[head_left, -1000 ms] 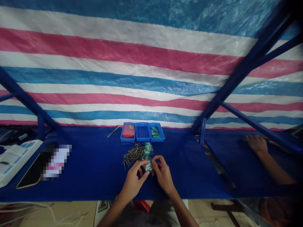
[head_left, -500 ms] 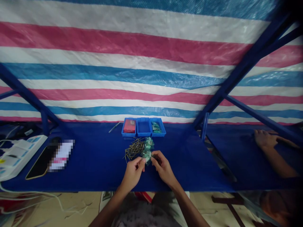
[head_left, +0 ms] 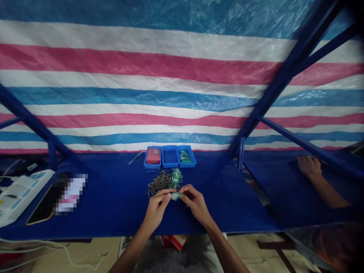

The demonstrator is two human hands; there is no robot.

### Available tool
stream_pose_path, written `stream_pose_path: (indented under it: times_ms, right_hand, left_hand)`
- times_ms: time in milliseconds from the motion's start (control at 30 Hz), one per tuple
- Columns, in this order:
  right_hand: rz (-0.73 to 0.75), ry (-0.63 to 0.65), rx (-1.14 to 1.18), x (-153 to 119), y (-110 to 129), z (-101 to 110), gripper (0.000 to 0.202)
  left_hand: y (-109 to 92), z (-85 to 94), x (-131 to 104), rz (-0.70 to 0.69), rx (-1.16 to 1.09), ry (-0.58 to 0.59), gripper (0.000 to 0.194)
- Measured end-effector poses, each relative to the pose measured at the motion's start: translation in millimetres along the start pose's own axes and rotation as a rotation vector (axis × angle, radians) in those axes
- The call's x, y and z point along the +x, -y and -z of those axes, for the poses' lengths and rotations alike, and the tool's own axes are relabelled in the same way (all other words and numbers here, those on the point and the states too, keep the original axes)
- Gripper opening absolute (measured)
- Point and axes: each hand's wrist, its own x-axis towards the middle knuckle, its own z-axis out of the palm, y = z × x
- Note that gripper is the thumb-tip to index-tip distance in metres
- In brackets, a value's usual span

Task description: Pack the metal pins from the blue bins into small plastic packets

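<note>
My left hand (head_left: 157,206) and my right hand (head_left: 195,201) meet over the front of the blue table. A small greenish clear packet (head_left: 175,196) is pinched between the fingertips of both hands. Just behind it lie more green packets (head_left: 176,175). Beside them, to the left, is a loose pile of thin metal pieces (head_left: 159,181), dark and brass coloured. What is inside the held packet is too small to tell.
Three joined blue bins (head_left: 171,157) stand behind the pile: red packets left, middle one empty, green packets right. A thin clear tool (head_left: 135,157), a phone (head_left: 42,204) and a power strip (head_left: 22,197) lie leftward. Another person's arm (head_left: 322,185) rests at right.
The view has shifted slightly. My fingertips have come closer together around the packet, my left fingers now stretched along its edge. The other person's hand has moved a little.
</note>
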Motion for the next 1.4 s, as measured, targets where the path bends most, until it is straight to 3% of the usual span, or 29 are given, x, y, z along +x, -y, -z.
stream_pose_path:
  times_ms: [200,300,367,567,700,867,1100,1400]
  right_hand:
    - [-0.057,-0.022,0.083,1,-7,-3,0.031]
    - [-0.047,-0.031,0.129,2,-7,-3,0.039]
    - [-0.034,-0.027,0.093,2,-6,-2,0.033]
    - [-0.078,-0.031,0.063,1,0,2,0.037]
    - [-0.100,0.007,0.124,1,6,4,0.042]
    - [-0.060,-0.056,0.031,0,4,-1,0.039]
    - [-0.083,-0.054,0.090,1,-3,-2,0.038]
    - [-0.092,-0.018,0.097,1,4,0,0.042]
  left_hand:
    - [4,-7.3,-4,0.033,-0.005,-0.010,0.035]
    - [8,-10.4,-4,0.060,0.014,-0.043,0.046]
    - [11,-10.9,-3,0.071,0.029,-0.057,0.051]
    - [8,-8.3,1,0.008,0.027,-0.129,0.025]
    - [4,-7.5,1,-0.005,0.046,-0.108,0.032]
    - [0,-6.3,-2,-0.006,0.053,-0.065,0.034]
    - [-9,-4.2,-3,-0.100,0.118,-0.037,0.032]
    - [3,-7.1,-2,0.005,0.012,-0.125,0.033]
